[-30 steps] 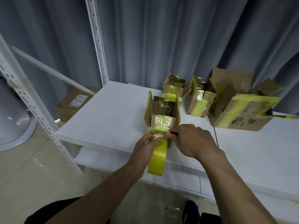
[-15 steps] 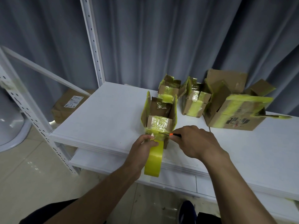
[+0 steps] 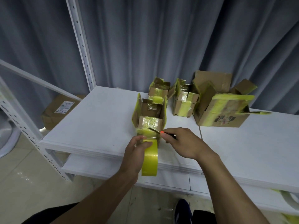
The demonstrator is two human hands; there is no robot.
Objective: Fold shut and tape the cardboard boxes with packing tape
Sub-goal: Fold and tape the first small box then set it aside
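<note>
Table (image 3: 97, 123): four open boxes, the near box (image 3: 150, 122) at its front edge, three behind. One tape roll (image 3: 150, 160), gripped by the left hand (image 3: 135, 156), strip stuck to the near box. One cutter (image 3: 156, 130), pinched by the right hand (image 3: 186, 143), blade at the strip.

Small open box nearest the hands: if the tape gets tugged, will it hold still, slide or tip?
Probably slides: the small box looks light and sits on a smooth white shelf. It might tip forward, since it stands near the front edge and the tape roll in the left hand hangs below it. Its upright flaps look thin, likely floppy.
</note>
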